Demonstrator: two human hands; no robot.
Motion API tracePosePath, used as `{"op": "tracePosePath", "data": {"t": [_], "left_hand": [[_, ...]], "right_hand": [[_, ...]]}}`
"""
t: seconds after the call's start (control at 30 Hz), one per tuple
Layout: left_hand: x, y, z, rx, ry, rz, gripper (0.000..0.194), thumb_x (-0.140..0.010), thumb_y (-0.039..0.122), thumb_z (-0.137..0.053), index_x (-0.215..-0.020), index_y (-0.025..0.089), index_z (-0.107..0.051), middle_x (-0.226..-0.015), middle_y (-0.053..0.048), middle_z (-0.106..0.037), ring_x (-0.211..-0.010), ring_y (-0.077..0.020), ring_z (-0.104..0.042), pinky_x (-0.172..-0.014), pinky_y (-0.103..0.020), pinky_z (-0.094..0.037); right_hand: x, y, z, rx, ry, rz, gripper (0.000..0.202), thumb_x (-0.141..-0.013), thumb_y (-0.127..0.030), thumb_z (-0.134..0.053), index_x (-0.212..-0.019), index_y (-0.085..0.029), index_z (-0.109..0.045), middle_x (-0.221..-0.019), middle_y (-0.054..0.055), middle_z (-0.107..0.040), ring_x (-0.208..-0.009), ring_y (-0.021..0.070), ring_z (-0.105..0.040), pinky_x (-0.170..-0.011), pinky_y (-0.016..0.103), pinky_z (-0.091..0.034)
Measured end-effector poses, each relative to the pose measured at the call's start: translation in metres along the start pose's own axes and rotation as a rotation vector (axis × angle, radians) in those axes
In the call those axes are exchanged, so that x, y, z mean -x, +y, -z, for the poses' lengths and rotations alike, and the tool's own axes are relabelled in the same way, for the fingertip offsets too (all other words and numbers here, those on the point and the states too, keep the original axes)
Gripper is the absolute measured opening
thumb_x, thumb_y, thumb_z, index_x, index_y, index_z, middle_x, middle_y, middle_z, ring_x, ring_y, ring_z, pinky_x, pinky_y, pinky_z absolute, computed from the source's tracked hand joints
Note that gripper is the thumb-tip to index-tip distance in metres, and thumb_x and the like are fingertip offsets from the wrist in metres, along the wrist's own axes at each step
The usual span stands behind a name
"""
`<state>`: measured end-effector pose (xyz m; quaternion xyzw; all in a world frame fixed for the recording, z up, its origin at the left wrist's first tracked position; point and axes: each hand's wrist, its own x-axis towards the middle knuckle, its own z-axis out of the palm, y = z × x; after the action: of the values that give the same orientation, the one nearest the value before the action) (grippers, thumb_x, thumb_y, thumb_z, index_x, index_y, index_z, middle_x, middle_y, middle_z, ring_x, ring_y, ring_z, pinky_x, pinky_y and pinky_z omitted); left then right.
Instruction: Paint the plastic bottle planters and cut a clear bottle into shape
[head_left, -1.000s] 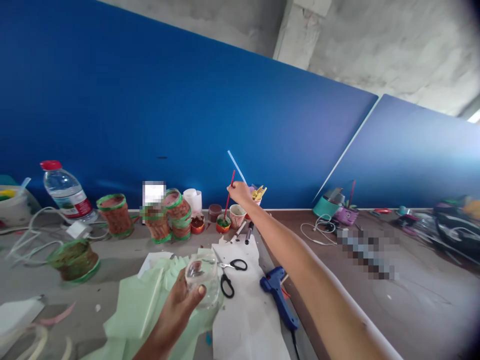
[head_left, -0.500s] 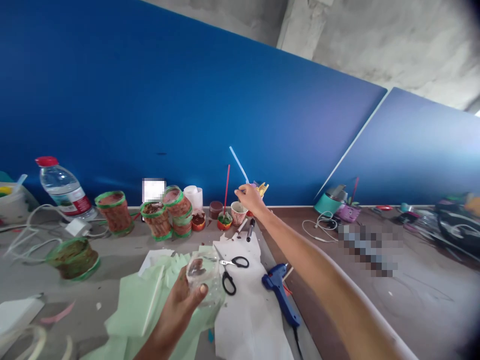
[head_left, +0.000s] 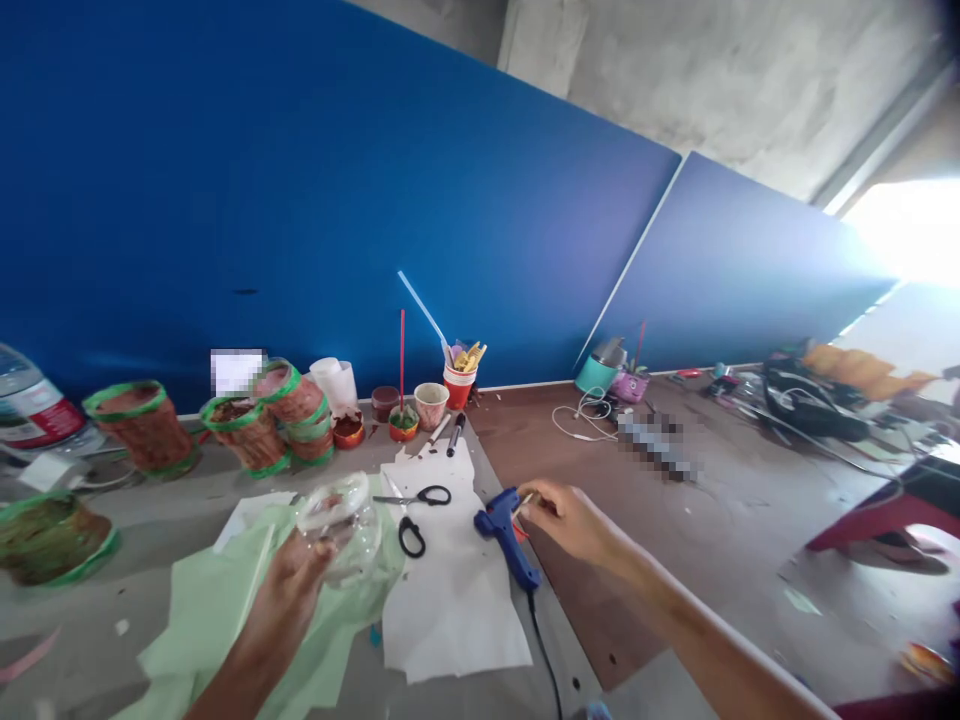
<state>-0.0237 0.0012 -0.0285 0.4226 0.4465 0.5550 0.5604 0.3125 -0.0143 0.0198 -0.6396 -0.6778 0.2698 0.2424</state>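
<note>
My left hand is closed around a clear plastic cup-like piece, held over pale green sheets. To the right, my right hand has its fingers curled in a pinch on a thin pale stick beside a blue glue gun. The glue gun lies on the table with its cord running toward me. Between my hands, black-handled scissors lie partly open on a torn white sheet.
Behind stand brown pots with green rims, a paper cup and a red cup of yellow utensils. A black marker lies before them. A white cable and a teal container are farther right, along a blue partition.
My right hand has moved from the cups at the back down to the stick beside the glue gun. The view has turned right. My left hand still holds the clear plastic piece.
</note>
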Motion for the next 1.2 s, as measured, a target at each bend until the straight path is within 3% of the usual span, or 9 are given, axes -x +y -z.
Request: {"op": "tracePosePath", "data": {"t": [0.1,0.2,0.27,0.37,0.5,0.77,1.0,1.2], "left_hand": [[-0.001,0.005,0.004,0.073,-0.003,0.029,0.062,-0.059,0.062,-0.074,-0.101,0.016,-0.07,-0.103,-0.014,-0.073,-0.11,-0.0363,-0.061,-0.095,-0.044,-0.049],[-0.004,0.005,0.011,0.08,0.024,0.013,0.053,-0.066,0.061,-0.071,-0.093,0.016,-0.071,-0.101,-0.014,-0.073,-0.107,-0.0344,-0.063,-0.093,-0.042,-0.05],[-0.005,0.005,0.012,0.099,0.032,0.008,0.049,-0.069,0.059,-0.07,-0.092,0.015,-0.071,-0.102,-0.014,-0.073,-0.106,-0.0335,-0.063,-0.092,-0.041,-0.051],[-0.005,0.007,0.009,0.169,0.064,-0.011,0.049,-0.065,0.058,-0.074,-0.088,0.014,-0.071,-0.098,-0.013,-0.074,-0.103,-0.033,-0.065,-0.091,-0.042,-0.051],[-0.005,0.01,0.003,0.227,0.073,-0.006,0.05,-0.061,0.057,-0.076,-0.084,0.013,-0.071,-0.091,-0.014,-0.074,-0.101,-0.033,-0.066,-0.091,-0.044,-0.051],[-0.007,0.002,0.008,0.265,0.011,-0.012,0.045,-0.067,0.052,-0.075,-0.089,0.013,-0.072,-0.092,-0.013,-0.074,-0.098,-0.0298,-0.067,-0.088,-0.039,-0.052],[-0.01,-0.001,0.011,0.297,0.026,-0.021,0.046,-0.068,0.05,-0.076,-0.094,0.013,-0.071,-0.093,-0.011,-0.074,-0.092,-0.025,-0.068,-0.082,-0.032,-0.053],[-0.011,0.0,0.01,0.34,0.042,-0.012,0.042,-0.064,0.048,-0.079,-0.086,0.013,-0.07,-0.088,-0.009,-0.074,-0.092,-0.0247,-0.067,-0.082,-0.032,-0.052]], "right_hand": [[-0.007,-0.028,-0.013,0.042,-0.08,0.016,0.025,-0.085,-0.029,-0.052,-0.103,-0.017,-0.066,-0.076,0.003,-0.07,-0.068,0.0172,-0.065,-0.064,0.027,-0.048],[-0.022,-0.06,-0.038,0.148,-0.077,0.182,0.027,-0.084,-0.026,-0.056,-0.108,-0.017,-0.066,-0.105,0.008,-0.07,-0.094,0.02,-0.065,-0.082,0.028,-0.048],[-0.034,-0.076,-0.058,0.319,-0.12,0.254,0.031,-0.084,-0.03,-0.057,-0.111,-0.015,-0.065,-0.111,0.012,-0.067,-0.104,0.0249,-0.062,-0.089,0.033,-0.046],[-0.049,-0.088,-0.085,0.622,-0.175,0.304,0.032,-0.083,-0.034,-0.058,-0.107,-0.014,-0.064,-0.108,0.015,-0.066,-0.102,0.0298,-0.061,-0.084,0.038,-0.047],[-0.055,-0.09,-0.106,0.746,-0.158,0.296,0.032,-0.082,-0.032,-0.058,-0.104,-0.011,-0.065,-0.103,0.018,-0.066,-0.096,0.0319,-0.062,-0.078,0.04,-0.047],[-0.054,-0.091,-0.111,0.777,-0.17,0.269,0.04,-0.079,-0.038,-0.06,-0.108,-0.011,-0.063,-0.105,0.018,-0.066,-0.1,0.0313,-0.061,-0.082,0.039,-0.043],[-0.053,-0.094,-0.107,0.749,-0.206,0.239,0.032,-0.076,-0.015,-0.055,-0.106,-0.008,-0.063,-0.099,0.019,-0.07,-0.094,0.0314,-0.065,-0.081,0.04,-0.043],[-0.042,-0.093,-0.094,0.61,-0.204,0.197,0.026,-0.075,-0.012,-0.054,-0.098,-0.008,-0.066,-0.101,0.022,-0.069,-0.097,0.0338,-0.065,-0.081,0.042,-0.042]]}}
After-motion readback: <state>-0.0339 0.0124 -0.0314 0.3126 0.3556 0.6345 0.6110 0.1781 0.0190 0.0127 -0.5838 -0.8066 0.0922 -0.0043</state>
